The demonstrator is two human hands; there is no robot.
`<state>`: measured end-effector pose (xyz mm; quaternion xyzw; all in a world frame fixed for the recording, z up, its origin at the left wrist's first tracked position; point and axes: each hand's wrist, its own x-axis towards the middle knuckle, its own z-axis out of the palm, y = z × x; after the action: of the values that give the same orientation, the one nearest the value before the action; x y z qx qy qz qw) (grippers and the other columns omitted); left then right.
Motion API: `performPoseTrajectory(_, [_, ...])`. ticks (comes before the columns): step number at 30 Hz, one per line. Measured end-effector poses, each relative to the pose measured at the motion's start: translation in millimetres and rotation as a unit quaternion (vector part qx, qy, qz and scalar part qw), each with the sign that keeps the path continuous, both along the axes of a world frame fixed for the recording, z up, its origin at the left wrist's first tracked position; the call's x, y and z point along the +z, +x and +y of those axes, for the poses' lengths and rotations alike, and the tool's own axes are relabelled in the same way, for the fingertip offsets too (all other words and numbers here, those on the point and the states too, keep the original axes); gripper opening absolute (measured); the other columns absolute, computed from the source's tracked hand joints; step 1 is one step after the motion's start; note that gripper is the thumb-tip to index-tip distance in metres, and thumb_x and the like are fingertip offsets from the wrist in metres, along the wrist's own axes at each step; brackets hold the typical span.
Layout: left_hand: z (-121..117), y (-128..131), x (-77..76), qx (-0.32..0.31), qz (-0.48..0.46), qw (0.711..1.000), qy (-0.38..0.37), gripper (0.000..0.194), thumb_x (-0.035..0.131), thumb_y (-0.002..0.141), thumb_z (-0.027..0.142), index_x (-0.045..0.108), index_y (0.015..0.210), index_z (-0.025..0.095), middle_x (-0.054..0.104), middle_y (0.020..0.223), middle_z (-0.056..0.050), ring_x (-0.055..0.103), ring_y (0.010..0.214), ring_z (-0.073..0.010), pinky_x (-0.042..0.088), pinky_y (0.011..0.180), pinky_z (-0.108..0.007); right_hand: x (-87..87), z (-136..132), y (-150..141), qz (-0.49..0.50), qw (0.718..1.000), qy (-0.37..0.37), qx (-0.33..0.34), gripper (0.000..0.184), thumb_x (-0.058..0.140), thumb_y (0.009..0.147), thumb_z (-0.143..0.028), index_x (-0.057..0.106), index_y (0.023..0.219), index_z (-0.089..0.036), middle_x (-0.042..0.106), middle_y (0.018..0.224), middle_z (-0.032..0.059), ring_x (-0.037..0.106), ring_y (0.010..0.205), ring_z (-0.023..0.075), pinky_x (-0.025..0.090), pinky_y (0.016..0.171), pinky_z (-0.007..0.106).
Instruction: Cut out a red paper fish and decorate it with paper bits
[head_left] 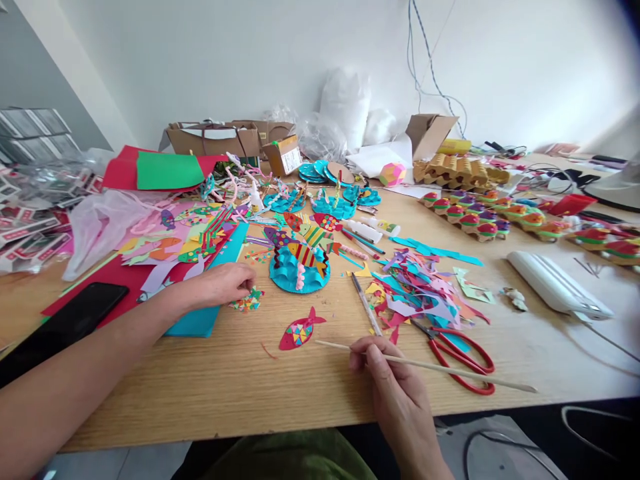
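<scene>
My right hand point(397, 393) grips a thin wooden stick point(420, 365) between thumb and fingers. The stick's left tip lies close to a red paper fish point(295, 333) covered in small coloured triangles. My left hand point(225, 285) reaches over a small pile of colourful paper bits point(249, 300), fingers curled together at its edge. Whatever is between those fingertips is hidden. Beyond the red fish stands a blue round base point(285, 280) with wavy blue paper and striped and spotted paper fish point(305, 257) upright on it.
Red-handled scissors point(480, 367), a pen point(366, 303) and a heap of paper scraps point(425, 287) lie on the right. A white device point(555, 283) is farther right. Left are a black phone point(85, 310) and coloured sheets point(200, 320). Cardboard boxes point(215, 140) stand behind.
</scene>
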<state>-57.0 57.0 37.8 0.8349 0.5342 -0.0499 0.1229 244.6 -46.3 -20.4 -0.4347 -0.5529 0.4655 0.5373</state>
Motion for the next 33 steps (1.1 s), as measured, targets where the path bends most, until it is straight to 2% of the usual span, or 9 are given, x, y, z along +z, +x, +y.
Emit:
performPoseTrajectory(5, [3,-4,-3.4,-0.002,0.002,1.000,0.013,0.014,0.045,0.076,0.020,0.059,0.074,0.020,0.065,0.078,-0.003,0.060,0.070,-0.0173,0.042,0.061,-0.025,4.9,0,-2,0.003,1.000,-0.002,-0.001,0.030,0.050,0.092,-0.041,0.066,0.078,-0.019,0.058,0.066,0.0013,0.052,0.064,0.0156,0.040,0.060,0.026])
performPoseTrajectory(11, [7,-10,-7.7,0.002,-0.014,1.000,0.017,0.021,0.042,0.079,0.025,0.062,0.076,0.020,0.067,0.081,-0.005,0.060,0.074,-0.0189,0.042,0.066,-0.027,5.2,-1,-2,0.004,1.000,-0.007,0.006,0.030,0.049,0.093,-0.040,0.065,0.080,-0.019,0.058,0.067,0.0006,0.052,0.065,0.0150,0.040,0.061,0.025])
performPoseTrajectory(23, [6,-15,2.4,0.106,-0.099,0.989,-0.029,0.028,0.045,0.075,0.035,0.065,0.078,0.017,0.071,0.078,-0.003,0.064,0.073,-0.0185,0.047,0.066,-0.025,1.4,-2,2,-0.014,1.000,0.008,-0.004,0.027,0.051,0.092,-0.040,0.067,0.084,-0.020,0.058,0.067,0.0005,0.053,0.064,0.0155,0.041,0.061,0.025])
performPoseTrajectory(33, [6,-20,2.8,0.139,-0.136,0.980,-0.040,0.030,0.048,0.073,0.035,0.071,0.083,0.018,0.074,0.079,-0.003,0.065,0.072,-0.0183,0.048,0.062,-0.024,-2.7,-1,2,-0.017,1.000,0.004,0.001,0.026,0.050,0.093,-0.038,0.066,0.084,-0.020,0.058,0.067,0.0014,0.053,0.066,0.0163,0.041,0.062,0.025])
